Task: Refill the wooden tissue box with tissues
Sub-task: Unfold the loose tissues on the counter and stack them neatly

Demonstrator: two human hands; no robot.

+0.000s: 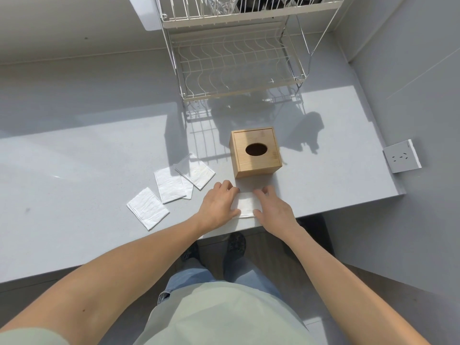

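The wooden tissue box (256, 151) stands upright on the grey counter (74, 170), its oval top opening dark and nothing sticking out. Just in front of it, near the counter's front edge, lies a white folded tissue (247, 204). My left hand (219, 207) rests flat on the tissue's left side and my right hand (272, 210) on its right side, fingers spread and pressing down. Three more folded tissues lie to the left: one (148, 209) nearest, one (170, 185) in the middle, one (195, 173) closest to the box.
A white wire dish rack (236, 68) stands behind the box against the back wall. A wall socket (401, 156) sits on the right wall by the counter's end. The counter's front edge runs just under my hands.
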